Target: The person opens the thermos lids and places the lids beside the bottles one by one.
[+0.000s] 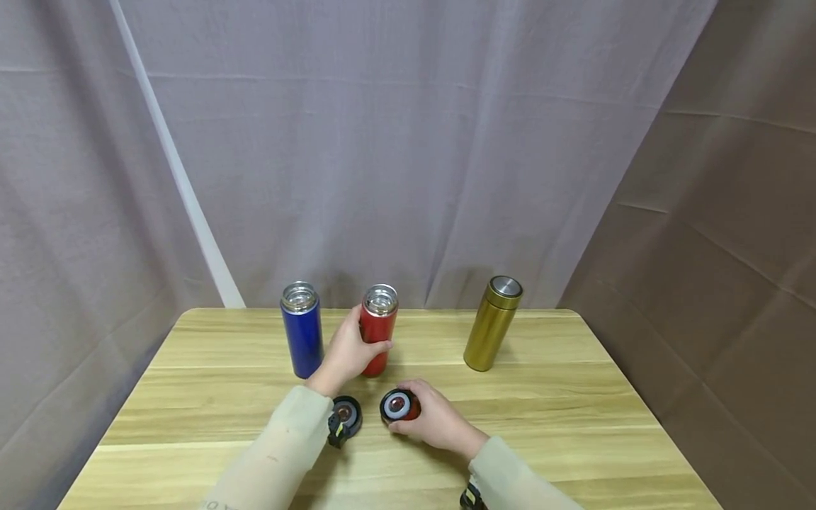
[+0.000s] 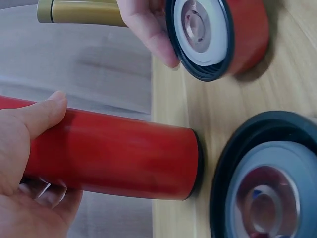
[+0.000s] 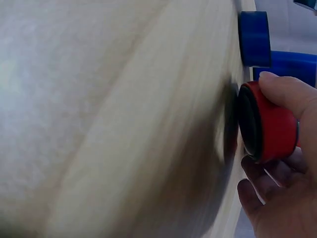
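Observation:
My left hand [image 1: 349, 350] grips the red bottle [image 1: 377, 329] round its body; it stands upright on the table with its steel mouth uncovered. In the left wrist view the thumb lies over the red bottle [image 2: 119, 153], fingers curled beneath. My right hand [image 1: 436, 418] holds the red lid [image 1: 398, 405] by its sides, inner side up, close over the tabletop; whether they touch I cannot tell. In the right wrist view thumb and fingers span the red lid [image 3: 277, 126]. The blue lid [image 1: 346, 416], inner side up, lies on the table by the left sleeve, which partly covers it.
An uncovered blue bottle [image 1: 302, 333] stands left of the left hand. At the back right stands a gold bottle [image 1: 489, 326] with its lid on. The wooden table [image 1: 574, 425] ends at a grey curtain [image 1: 382, 142] behind.

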`<state>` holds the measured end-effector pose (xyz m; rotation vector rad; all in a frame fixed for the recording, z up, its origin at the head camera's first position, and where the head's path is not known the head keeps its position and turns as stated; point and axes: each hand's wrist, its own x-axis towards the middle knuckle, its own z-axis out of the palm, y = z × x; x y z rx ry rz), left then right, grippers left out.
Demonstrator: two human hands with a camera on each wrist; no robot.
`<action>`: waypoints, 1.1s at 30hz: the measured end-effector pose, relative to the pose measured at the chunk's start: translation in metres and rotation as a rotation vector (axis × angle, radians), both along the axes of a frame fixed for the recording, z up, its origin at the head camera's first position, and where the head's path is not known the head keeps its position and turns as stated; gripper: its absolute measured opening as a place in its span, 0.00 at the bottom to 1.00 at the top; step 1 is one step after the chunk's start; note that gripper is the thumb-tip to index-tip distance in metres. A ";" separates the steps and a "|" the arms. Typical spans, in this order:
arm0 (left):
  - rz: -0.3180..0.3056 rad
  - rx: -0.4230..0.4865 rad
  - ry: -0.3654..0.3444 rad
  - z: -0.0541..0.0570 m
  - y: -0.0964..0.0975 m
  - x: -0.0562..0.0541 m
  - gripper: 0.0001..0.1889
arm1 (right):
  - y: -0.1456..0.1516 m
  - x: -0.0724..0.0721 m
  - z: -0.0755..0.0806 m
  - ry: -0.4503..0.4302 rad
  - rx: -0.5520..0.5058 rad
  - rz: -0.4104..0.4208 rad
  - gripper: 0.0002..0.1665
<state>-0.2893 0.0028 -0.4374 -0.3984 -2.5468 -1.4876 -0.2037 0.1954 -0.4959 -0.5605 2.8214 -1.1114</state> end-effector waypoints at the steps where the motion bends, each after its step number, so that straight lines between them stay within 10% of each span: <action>1: -0.001 -0.002 -0.004 -0.001 0.001 0.000 0.42 | 0.001 0.000 0.001 0.013 0.017 0.009 0.42; 15: 0.005 0.093 -0.096 -0.012 0.003 0.005 0.37 | 0.001 0.007 0.009 0.184 0.291 0.062 0.37; 33: 0.025 0.090 -0.040 -0.016 0.000 0.009 0.40 | -0.001 0.008 0.009 0.122 0.260 0.031 0.44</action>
